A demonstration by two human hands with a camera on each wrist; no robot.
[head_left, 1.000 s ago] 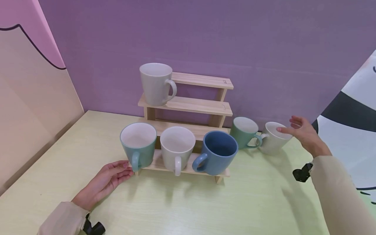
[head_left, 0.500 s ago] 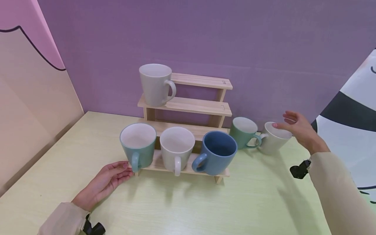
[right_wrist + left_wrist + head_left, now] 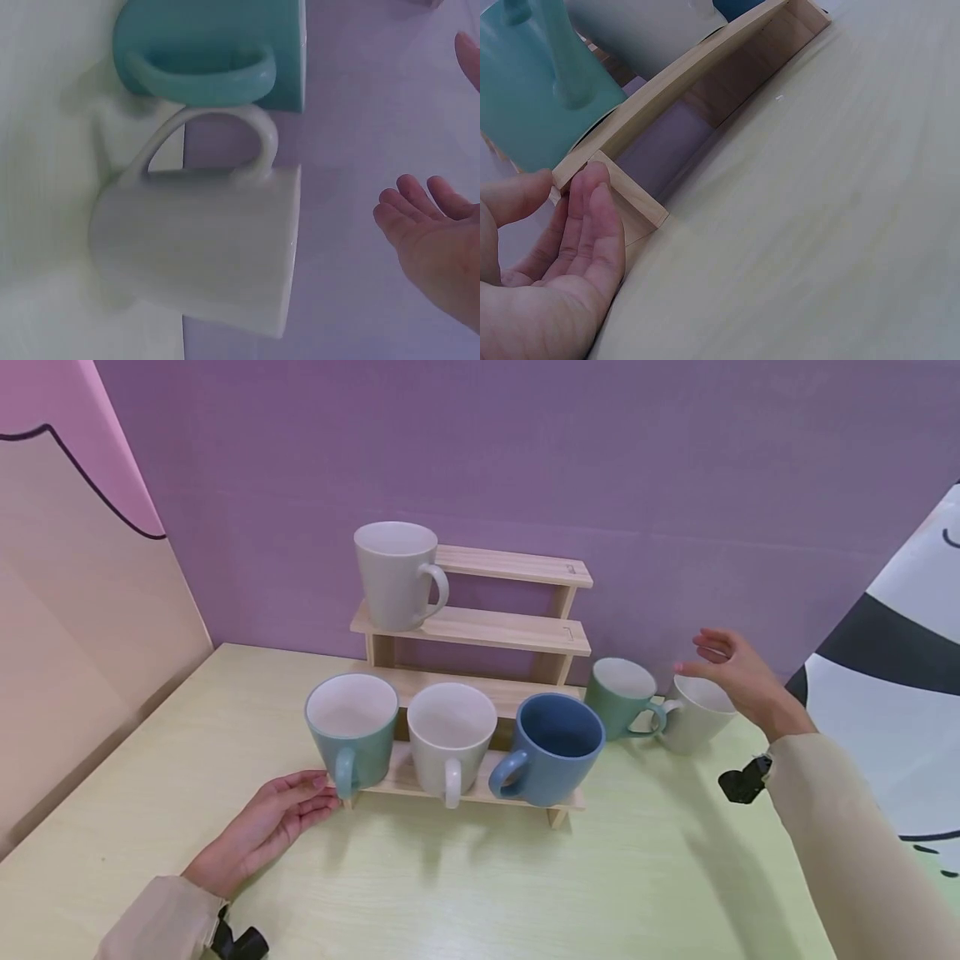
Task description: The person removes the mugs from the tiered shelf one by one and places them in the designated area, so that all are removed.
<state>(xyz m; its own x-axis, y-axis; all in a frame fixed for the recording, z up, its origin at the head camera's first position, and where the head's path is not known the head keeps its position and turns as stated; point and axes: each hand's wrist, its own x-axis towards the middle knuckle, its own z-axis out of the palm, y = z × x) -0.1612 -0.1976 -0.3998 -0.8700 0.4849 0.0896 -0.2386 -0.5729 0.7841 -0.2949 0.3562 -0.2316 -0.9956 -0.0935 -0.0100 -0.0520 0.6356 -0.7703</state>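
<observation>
My left hand (image 3: 262,827) grips the front left corner of a stepped wooden display rack (image 3: 510,630). In the left wrist view its thumb lies at the end of the bottom board (image 3: 656,94), fingers curled by the support. Above the white mug (image 3: 692,722) at the right my right hand (image 3: 746,685) hovers, thumb and fingers apart, holding nothing. The right wrist view shows a gap between that hand (image 3: 439,251) and the mug's rim. A green mug (image 3: 615,702) stands left of the white mug, their handles meeting or nearly so.
On the bottom step stand a teal mug (image 3: 354,731), another white mug (image 3: 442,760) and a blue mug (image 3: 566,768), handles forward. A light grey mug (image 3: 393,581) sits at the left of a higher step. A purple wall (image 3: 525,460) rises behind the table (image 3: 480,893).
My right hand has drifted left and slightly up, over the white mug toward the green one. The left hand and the mugs stay as they were.
</observation>
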